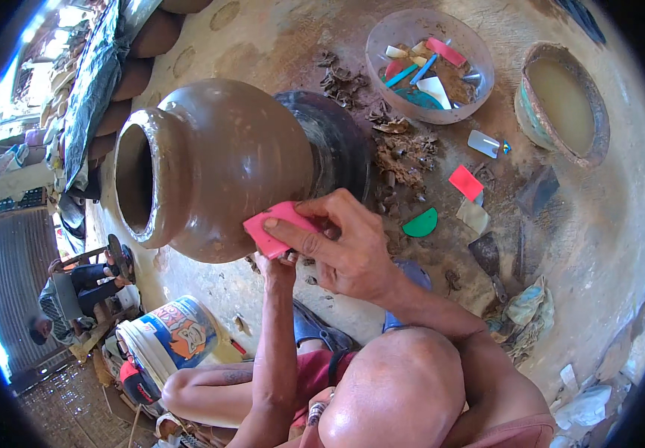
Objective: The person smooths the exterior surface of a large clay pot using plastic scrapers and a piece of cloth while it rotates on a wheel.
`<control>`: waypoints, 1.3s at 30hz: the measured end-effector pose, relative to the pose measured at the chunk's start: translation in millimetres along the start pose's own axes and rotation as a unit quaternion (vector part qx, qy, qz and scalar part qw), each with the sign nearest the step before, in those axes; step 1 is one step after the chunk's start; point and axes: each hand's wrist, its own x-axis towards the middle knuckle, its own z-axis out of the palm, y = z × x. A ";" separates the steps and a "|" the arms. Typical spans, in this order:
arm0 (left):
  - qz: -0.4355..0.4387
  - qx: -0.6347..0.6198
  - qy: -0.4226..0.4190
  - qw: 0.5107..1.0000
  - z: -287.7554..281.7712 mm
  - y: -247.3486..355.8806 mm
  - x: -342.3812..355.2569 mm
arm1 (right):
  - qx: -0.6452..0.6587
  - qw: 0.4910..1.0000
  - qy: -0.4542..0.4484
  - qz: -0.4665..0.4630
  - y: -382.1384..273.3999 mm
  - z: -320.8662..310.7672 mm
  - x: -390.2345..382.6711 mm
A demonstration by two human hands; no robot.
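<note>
A big brown clay pot (237,160) lies across the left middle, its pale-rimmed mouth turned left and its base against a dark round support (341,149). My right hand (356,243) pinches a pink flat scraper (274,228) between thumb and fingers, and the scraper overlaps the pot's near side. Just below it, my left hand (276,270) is up by the same side of the pot. Its fingers are mostly hidden behind the scraper and pot.
Clay scraps (408,157) lie right of the pot. Beyond are a clear basin (373,63) of tools and a tub (528,112) of murky water. A green half-round piece (420,222) and red rectangle (466,182) lie nearby. A white bucket (139,347) stands left; another person (69,299) sits farther off.
</note>
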 end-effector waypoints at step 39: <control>-0.018 -0.043 0.168 0.985 -16.5 -0.5 25.1 | -0.417 0.897 -0.139 0.050 170.3 -74.6 -77.2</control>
